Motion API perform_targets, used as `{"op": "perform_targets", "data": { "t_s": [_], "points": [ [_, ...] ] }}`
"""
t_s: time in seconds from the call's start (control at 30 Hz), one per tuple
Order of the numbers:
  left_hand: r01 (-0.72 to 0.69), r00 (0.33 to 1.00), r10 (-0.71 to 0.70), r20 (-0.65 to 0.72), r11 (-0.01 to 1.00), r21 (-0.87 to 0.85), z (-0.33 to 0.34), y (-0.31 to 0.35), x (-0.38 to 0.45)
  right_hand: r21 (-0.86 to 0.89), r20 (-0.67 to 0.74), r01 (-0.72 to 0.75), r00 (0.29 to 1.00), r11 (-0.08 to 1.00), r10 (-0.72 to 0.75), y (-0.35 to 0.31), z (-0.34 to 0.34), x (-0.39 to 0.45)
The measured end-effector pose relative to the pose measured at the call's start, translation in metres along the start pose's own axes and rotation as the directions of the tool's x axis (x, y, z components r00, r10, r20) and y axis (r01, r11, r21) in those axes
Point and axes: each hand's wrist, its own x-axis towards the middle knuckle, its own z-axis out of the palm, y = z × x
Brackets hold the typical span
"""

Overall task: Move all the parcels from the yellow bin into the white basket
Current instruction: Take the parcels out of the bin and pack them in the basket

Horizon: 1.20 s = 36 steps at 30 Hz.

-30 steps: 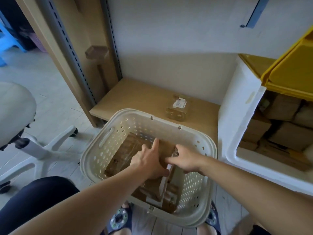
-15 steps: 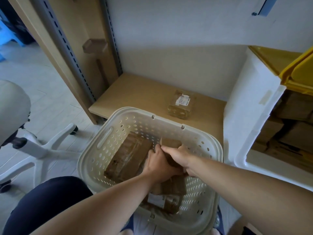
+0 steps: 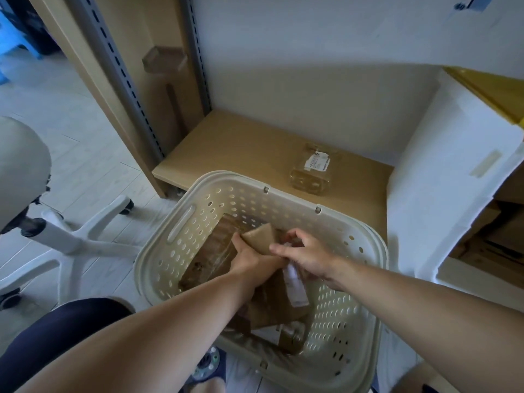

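The white basket (image 3: 283,191) stands on the floor in front of me and holds several brown parcels. My left hand (image 3: 249,258) grips a tan parcel (image 3: 261,236) that stands tilted on edge inside the basket. My right hand (image 3: 307,256) sits just to its right with loosely curled fingers, thumb near the parcel's edge, over a parcel with a white label (image 3: 296,286). A flat brown parcel (image 3: 209,256) lies at the basket's left. The bin with a yellow lid (image 3: 499,92) and white wall (image 3: 453,165) is at the right, with more parcels (image 3: 499,236) partly visible inside.
A clear-wrapped packet with a label (image 3: 312,171) lies on the low wooden shelf (image 3: 241,148) behind the basket. A white wheeled chair (image 3: 71,236) stands to the left on the pale floor. A shelf upright (image 3: 113,80) rises at the back left.
The tan parcel has tipped further upright in my left hand. My right hand has loosened from it and drawn slightly to the right. The view has shifted left, showing less of the bin.
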Motion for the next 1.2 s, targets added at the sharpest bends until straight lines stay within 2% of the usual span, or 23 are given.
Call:
{"op": "perform_targets", "data": {
  "t_s": [0.1, 0.2, 0.27, 0.3, 0.33, 0.37, 0.4, 0.43, 0.47, 0.5, 0.53, 0.57, 0.63, 0.73, 0.87, 0.97, 1.2],
  "points": [
    [0.031, 0.999, -0.027, 0.027, 0.988, -0.149, -0.002, 0.004, -0.001, 0.065, 0.077, -0.096, 0.993, 0.993, 0.091, -0.002, -0.006, -0.001],
    [0.129, 0.992, -0.128, 0.021, 0.95, -0.283, -0.004, 0.003, 0.003, -0.065, 0.205, -0.086, 0.974, 0.994, 0.098, 0.001, -0.006, -0.002],
    [0.227, 0.974, -0.216, 0.069, 0.925, -0.305, -0.007, 0.005, 0.007, -0.15, 0.193, -0.105, 0.972, 0.983, 0.133, 0.006, -0.001, 0.001],
    [0.233, 0.972, -0.22, 0.079, 0.938, -0.257, -0.009, 0.005, 0.007, -0.2, 0.181, -0.114, 0.972, 0.973, 0.151, 0.008, 0.0, 0.002],
    [0.174, 0.984, -0.167, 0.06, 0.977, -0.121, -0.011, 0.004, 0.008, -0.268, 0.178, -0.11, 0.971, 0.957, 0.162, 0.009, 0.0, 0.003],
    [0.047, 0.998, -0.05, 0.038, 0.995, 0.086, -0.014, 0.003, 0.01, -0.36, 0.174, -0.092, 0.971, 0.929, 0.164, 0.01, -0.002, 0.005],
    [-0.127, 0.992, 0.129, 0.016, 0.936, 0.327, -0.016, 0.001, 0.013, -0.472, 0.162, -0.063, 0.974, 0.879, 0.156, 0.01, -0.005, 0.006],
    [-0.299, 0.939, 0.344, 0.021, 0.779, 0.551, -0.018, -0.002, 0.017, -0.6, 0.133, -0.031, 0.981, 0.8, 0.138, 0.011, -0.007, 0.008],
    [-0.411, 0.848, 0.527, 0.063, 0.578, 0.705, -0.02, -0.005, 0.021, -0.723, 0.091, -0.01, 0.99, 0.69, 0.109, 0.013, -0.009, 0.01],
    [-0.454, 0.77, 0.627, 0.118, 0.408, 0.792, -0.021, -0.007, 0.026, -0.823, 0.048, 0.0, 0.996, 0.568, 0.07, 0.017, -0.007, 0.014],
    [-0.454, 0.743, 0.647, 0.172, 0.298, 0.84, -0.02, -0.009, 0.034, -0.888, 0.023, 0.005, 0.999, 0.46, 0.034, 0.021, -0.003, 0.017],
    [-0.437, 0.764, 0.611, 0.206, 0.256, 0.862, -0.019, -0.011, 0.041, -0.923, 0.02, 0.014, 1.0, 0.383, 0.013, 0.027, 0.003, 0.022],
    [-0.368, 0.855, 0.47, 0.218, 0.254, 0.895, -0.013, -0.02, 0.057, -0.953, 0.05, 0.046, 0.999, 0.3, 0.004, 0.036, 0.015, 0.03],
    [-0.299, 0.907, 0.374, 0.192, 0.255, 0.919, -0.007, -0.028, 0.07, -0.969, 0.064, 0.064, 0.998, 0.238, -0.009, 0.051, 0.028, 0.042],
    [-0.252, 0.93, 0.328, 0.167, 0.237, 0.938, -0.008, -0.019, 0.076, -0.929, 0.023, 0.059, 0.994, 0.366, -0.103, 0.071, 0.036, 0.059],
    [-0.231, 0.932, 0.329, 0.151, 0.221, 0.948, -0.009, -0.017, 0.077, -0.906, 0.04, 0.086, 0.992, 0.415, -0.117, 0.075, 0.043, 0.067],
    [-0.194, 0.922, 0.374, 0.103, 0.214, 0.957, 0.003, -0.024, 0.09, -0.957, 0.058, 0.125, 0.967, 0.262, -0.249, 0.095, 0.056, 0.073]
  ]
}}
